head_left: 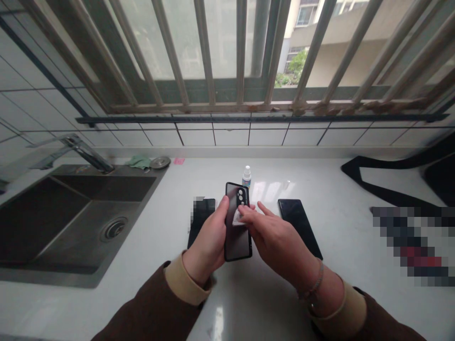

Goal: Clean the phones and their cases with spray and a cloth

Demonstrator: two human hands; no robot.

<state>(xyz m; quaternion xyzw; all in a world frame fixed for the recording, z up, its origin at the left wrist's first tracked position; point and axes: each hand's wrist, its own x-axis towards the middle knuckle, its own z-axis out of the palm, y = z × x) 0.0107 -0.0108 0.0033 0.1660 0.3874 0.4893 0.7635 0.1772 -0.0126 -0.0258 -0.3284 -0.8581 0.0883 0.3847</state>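
Brown, tan-cuffed sleeves (151,300) nearest. Left hand (209,237): fingers closed round dark, black-rimmed rectangular phone (236,244) above glossy white counter (149,232). Right hand (280,239): fingertips closed on small white cloth (236,218) against its back. Keep it flat, light near round lenses (241,192).

Left grip (209,237) holds phone (237,244); right grip (279,237) presses wipe (236,218).

The glossy white surface (156,227) bears a left black device (208,213) and a right black device (300,227), both flat. Beyond them stands a white bottle (246,177); a pink slip (179,161) lies near the sink (117,201), a black strap (386,165) far right.
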